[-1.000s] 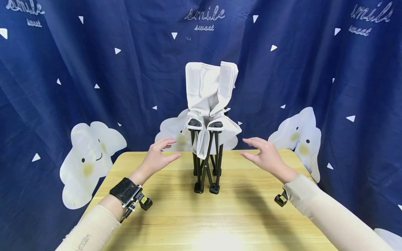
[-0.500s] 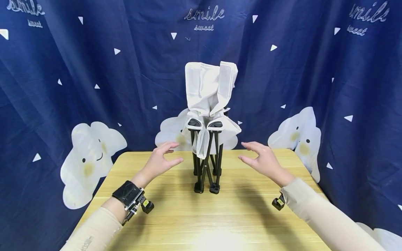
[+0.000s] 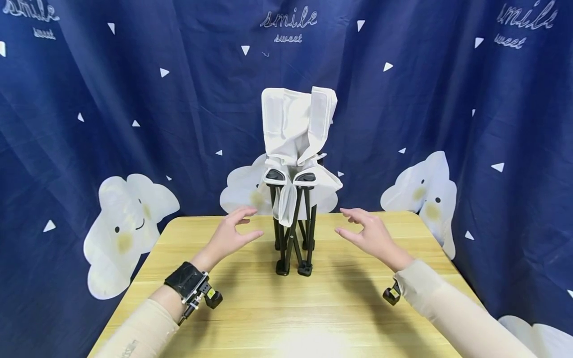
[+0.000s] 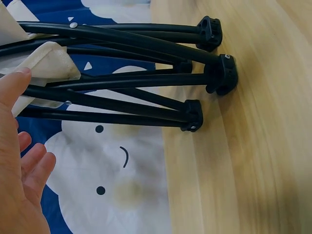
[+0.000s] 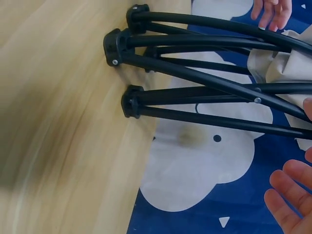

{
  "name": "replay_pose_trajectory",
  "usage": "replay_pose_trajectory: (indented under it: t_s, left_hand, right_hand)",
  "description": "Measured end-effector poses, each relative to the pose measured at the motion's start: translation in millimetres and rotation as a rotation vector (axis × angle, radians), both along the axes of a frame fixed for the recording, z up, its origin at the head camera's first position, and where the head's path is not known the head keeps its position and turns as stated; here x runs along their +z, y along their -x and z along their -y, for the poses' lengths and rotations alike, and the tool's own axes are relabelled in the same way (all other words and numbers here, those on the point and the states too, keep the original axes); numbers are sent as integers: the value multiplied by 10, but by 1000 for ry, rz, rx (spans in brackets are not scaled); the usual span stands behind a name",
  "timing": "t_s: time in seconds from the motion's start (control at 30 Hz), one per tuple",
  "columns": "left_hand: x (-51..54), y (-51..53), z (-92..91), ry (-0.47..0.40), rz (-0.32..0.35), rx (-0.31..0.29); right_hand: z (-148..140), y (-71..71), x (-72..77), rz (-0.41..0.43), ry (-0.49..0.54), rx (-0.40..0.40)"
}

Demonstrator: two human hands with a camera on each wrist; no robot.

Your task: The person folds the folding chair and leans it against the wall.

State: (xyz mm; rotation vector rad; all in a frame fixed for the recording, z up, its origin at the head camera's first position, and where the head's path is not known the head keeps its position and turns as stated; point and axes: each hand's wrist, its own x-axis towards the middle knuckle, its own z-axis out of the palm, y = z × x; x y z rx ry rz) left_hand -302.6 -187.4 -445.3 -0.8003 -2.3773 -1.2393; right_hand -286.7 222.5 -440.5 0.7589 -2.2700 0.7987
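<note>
A small folding chair (image 3: 293, 134) with white fabric and thin black legs (image 3: 291, 243) stands folded and upright on the wooden table. Its cloth hangs bunched over the crossed legs, which end in black plastic feet (image 4: 222, 73). To its left, my left hand (image 3: 230, 233) hovers with thumb and fingers spread apart, touching nothing. On the other side, my right hand (image 3: 369, 232) is held in much the same way, with a gap to the legs. Both wrist views show the fingers relaxed beside the frame, nothing in them.
The pale wooden table (image 3: 250, 318) carries the chair toward its far edge. Behind hangs a dark blue curtain (image 3: 201, 99) printed with white clouds and triangles. A black strap with a small camera (image 3: 212, 297) sits on the left wrist, and another camera (image 3: 392, 294) hangs under the right.
Both hands have come slightly closer to the chair and a little lower, the left moving right and the right moving left. The chair stands as before.
</note>
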Motion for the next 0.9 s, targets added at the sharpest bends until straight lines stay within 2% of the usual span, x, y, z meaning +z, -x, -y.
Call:
replay_pose_trajectory:
  t_s: [0.2, 0.5, 0.77, 0.9]
  left_hand:
    - [-84, -7, -27, 7, 33, 11]
    - [-250, 27, -72, -24, 2, -23]
    - [-355, 16, -102, -52, 61, -37]
    - [-425, 19, -116, -63, 68, -44]
  right_hand:
    - [29, -14, -78, 48, -13, -12]
    - [77, -31, -191, 112, -16, -2]
    - [123, -48, -312, 138, 1, 17]
    - [156, -54, -371, 155, 18, 20]
